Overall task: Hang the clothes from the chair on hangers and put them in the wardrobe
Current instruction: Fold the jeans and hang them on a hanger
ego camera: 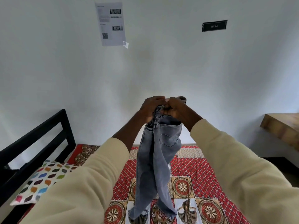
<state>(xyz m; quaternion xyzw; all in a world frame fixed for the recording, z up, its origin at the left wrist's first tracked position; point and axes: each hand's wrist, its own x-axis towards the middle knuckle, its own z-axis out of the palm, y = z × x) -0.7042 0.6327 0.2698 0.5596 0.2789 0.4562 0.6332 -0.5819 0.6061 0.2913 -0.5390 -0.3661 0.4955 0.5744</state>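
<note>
fingers of left hand (149, 107) and right hand (174, 109) clamp the jeans (159, 152) waistband, legs dangling over bed (194, 167).

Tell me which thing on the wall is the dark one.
The small sign, upper right: dark with pale lettering. The other, the paper sheet on the upper left, is white with printed pictures.
</note>
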